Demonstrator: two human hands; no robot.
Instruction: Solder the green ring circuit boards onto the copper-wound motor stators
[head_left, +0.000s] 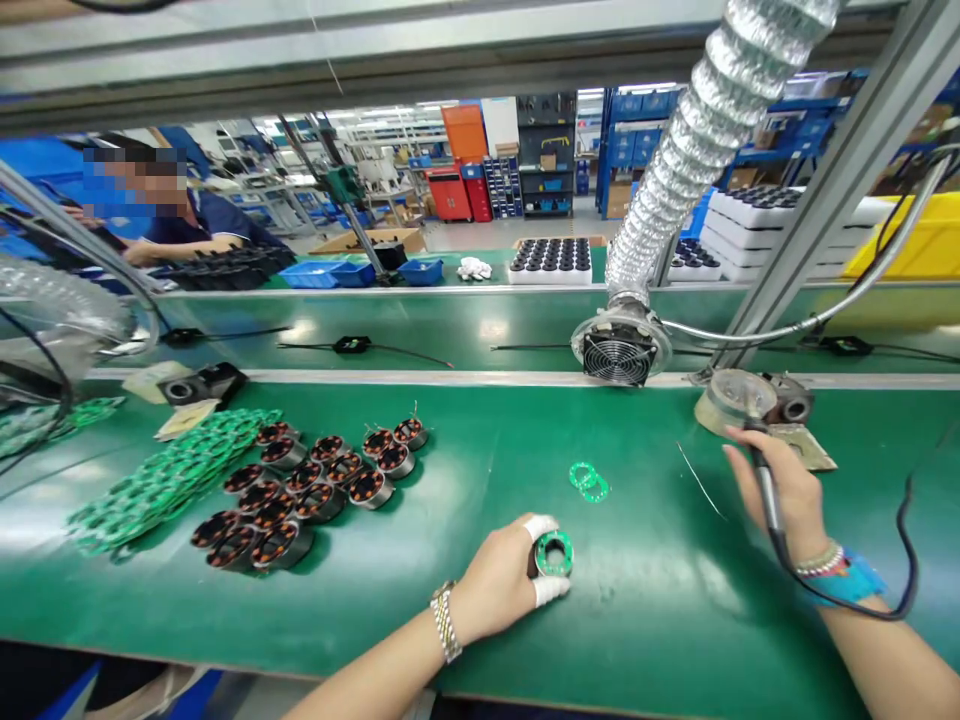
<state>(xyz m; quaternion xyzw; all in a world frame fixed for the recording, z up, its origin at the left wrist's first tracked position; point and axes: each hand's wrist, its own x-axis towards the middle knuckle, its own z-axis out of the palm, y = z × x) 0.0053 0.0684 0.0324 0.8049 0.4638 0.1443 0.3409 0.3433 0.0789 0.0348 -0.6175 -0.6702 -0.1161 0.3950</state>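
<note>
My left hand point(496, 578), with white covers on thumb and finger, grips a motor stator point(555, 554) topped by a green ring-shaped circuit board. My right hand point(791, 495) is closed around a soldering iron point(766, 492), its cable trailing over the wrist. The iron's upper end is beside a pale round spool point(733, 398) and a dark metal iron stand point(792, 402); its tip is hard to make out. Two loose green ring boards point(589, 482) overlap on the green bench point(480, 450). A thin piece of solder wire point(700, 480) lies left of my right hand.
Several stators point(306, 488) stand in rows at left, beside a pile of green board panels point(176, 480). A fan point(618, 352) on a silver duct point(679, 150) hangs at the bench's back edge. Across the line, a co-worker point(199, 225) sits near blue bins point(330, 273).
</note>
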